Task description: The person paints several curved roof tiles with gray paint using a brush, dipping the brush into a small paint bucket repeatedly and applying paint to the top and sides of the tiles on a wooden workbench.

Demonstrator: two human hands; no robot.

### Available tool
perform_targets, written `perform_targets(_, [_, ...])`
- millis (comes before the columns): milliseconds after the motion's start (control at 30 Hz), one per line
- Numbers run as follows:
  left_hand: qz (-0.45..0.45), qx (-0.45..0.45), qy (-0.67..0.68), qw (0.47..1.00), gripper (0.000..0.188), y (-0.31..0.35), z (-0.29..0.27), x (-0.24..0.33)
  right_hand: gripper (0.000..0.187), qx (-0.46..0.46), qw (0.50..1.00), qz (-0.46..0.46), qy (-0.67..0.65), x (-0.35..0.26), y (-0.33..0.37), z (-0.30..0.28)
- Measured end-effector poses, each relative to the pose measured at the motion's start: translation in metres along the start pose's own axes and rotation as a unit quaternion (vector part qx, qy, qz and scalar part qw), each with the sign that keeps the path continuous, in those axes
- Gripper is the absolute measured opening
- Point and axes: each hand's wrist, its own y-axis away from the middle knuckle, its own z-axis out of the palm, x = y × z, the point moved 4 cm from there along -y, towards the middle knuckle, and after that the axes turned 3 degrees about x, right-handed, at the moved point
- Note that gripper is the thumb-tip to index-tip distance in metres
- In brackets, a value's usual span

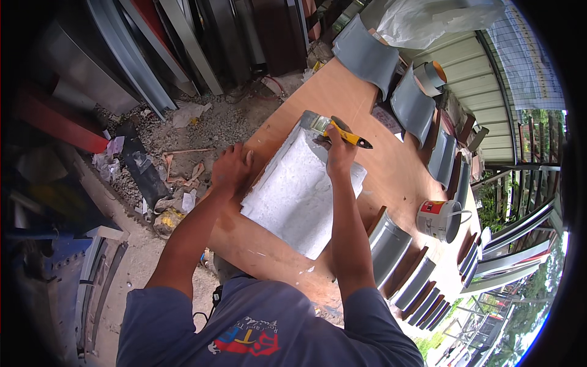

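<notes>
A curved tile-like piece [293,189] lies on the wooden table [269,244] in front of me, mostly white and rough on top, with grey along its far end. In my right hand [340,153] is a paintbrush [351,138] with a yellow, black-tipped handle. Its bristle end rests at the grey far corner of the piece. My left hand [232,166] is closed at the table's left edge, beside the white piece, its fingers curled against the edge. What lies under those fingers is partly hidden.
Grey curved tiles [391,244] stand in rows along the table's right side and far end [367,52]. A white bucket [437,220] with a handle sits to the right. Metal sheets [140,49] lean at the far left, above gravel and scraps [183,174] on the ground.
</notes>
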Motion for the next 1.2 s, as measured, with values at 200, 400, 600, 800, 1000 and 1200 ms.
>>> perform_targets(200, [-0.009, -0.012, 0.006, 1.0, 0.041, -0.001, -0.003, -0.001, 0.029, -0.025, 0.944, -0.008, 0.33, 0.001, -0.006, -0.021])
perform_targets(400, [-0.018, -0.011, 0.008, 1.0, 0.042, 0.0, -0.003, -0.003, 0.03, -0.063, 0.775, -0.036, 0.628, -0.035, -0.02, -0.037])
perform_targets(600, [-0.016, -0.023, 0.005, 1.0, 0.043, -0.001, -0.002, 0.003, 0.032, -0.04, 0.722, -0.003, 0.691, -0.063, -0.024, -0.073])
perform_targets(800, [-0.031, -0.035, 0.002, 0.999, 0.043, 0.0, 0.001, 0.0, 0.026, -0.105, 0.812, -0.041, 0.572, -0.079, -0.018, -0.083])
perform_targets(1000, [-0.017, -0.026, 0.006, 0.999, 0.042, -0.002, 0.002, 0.0, 0.02, -0.195, 0.777, -0.164, 0.576, -0.068, -0.009, -0.089])
perform_targets(1200, [-0.016, -0.024, 0.002, 1.0, 0.043, -0.001, -0.003, 0.002, 0.015, -0.224, 0.779, -0.207, 0.547, -0.057, -0.002, -0.077])
